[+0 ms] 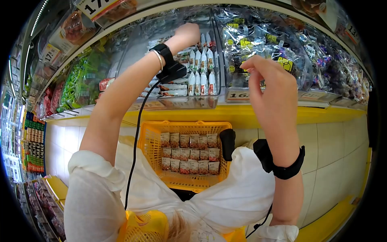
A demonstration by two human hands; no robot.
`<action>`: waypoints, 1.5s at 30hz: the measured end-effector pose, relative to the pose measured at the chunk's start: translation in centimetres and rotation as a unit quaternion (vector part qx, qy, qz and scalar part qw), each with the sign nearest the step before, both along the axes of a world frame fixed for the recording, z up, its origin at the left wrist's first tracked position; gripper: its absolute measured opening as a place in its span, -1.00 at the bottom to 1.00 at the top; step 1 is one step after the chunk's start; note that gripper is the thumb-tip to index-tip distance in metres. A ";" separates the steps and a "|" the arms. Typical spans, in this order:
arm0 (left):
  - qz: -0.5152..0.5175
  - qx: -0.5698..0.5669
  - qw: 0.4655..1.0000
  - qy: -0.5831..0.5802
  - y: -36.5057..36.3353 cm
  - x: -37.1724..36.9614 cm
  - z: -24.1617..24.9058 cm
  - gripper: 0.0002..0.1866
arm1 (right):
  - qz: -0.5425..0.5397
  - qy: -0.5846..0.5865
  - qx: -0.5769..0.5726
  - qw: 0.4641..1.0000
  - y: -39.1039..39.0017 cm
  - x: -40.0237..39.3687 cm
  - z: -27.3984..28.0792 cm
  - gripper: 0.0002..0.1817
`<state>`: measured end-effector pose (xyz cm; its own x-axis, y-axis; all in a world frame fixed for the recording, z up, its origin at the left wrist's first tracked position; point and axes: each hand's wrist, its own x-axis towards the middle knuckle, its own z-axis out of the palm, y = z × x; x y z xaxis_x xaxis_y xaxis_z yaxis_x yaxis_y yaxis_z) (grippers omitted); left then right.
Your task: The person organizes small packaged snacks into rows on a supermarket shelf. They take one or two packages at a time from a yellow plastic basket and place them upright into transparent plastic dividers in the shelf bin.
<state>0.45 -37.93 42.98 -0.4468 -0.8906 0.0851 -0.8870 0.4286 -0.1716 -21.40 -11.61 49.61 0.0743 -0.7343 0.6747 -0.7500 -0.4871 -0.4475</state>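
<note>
My left hand (187, 35) is over the far part of a clear bin (135, 52), its fingers curled down and their tips hidden. What they hold, if anything, I cannot make out. Below it, small white snack packets (204, 60) stand in neat rows on the bin's right side, while others lie flat at its left. My right hand (274, 86) hangs in front of a neighbouring bin of clear-wrapped packets with yellow labels (246, 42). Its fingers are loosely bent, the thumb slightly apart from the index finger, with nothing visible between them.
A yellow basket (146, 161) between my knees holds several rows of small packets (194, 155). Green packets (78, 78) fill a bin at the left, purple-wrapped ones (322, 56) a bin at the right. A black cable (137, 137) runs down from my left wrist.
</note>
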 end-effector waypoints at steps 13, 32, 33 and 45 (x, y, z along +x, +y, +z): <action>-0.143 -0.024 0.983 0.113 2.8 2.7 2.9 -0.51 | 0.023 0.026 0.013 0.999 0.1 1.8 -0.2 -0.90; -0.469 -0.239 0.776 0.347 28.9 2.1 -2.0 -0.57 | 0.111 0.077 -0.083 0.987 0.5 6.0 -0.4 -0.88; -0.440 -0.134 0.808 0.369 29.4 2.9 -5.2 -0.60 | 0.073 0.066 -0.056 0.994 0.6 6.4 -0.4 -0.88; 0.393 0.113 0.912 -0.037 34.1 17.3 -45.4 -0.44 | 0.037 0.092 -0.046 0.994 -1.2 6.9 -2.1 -0.90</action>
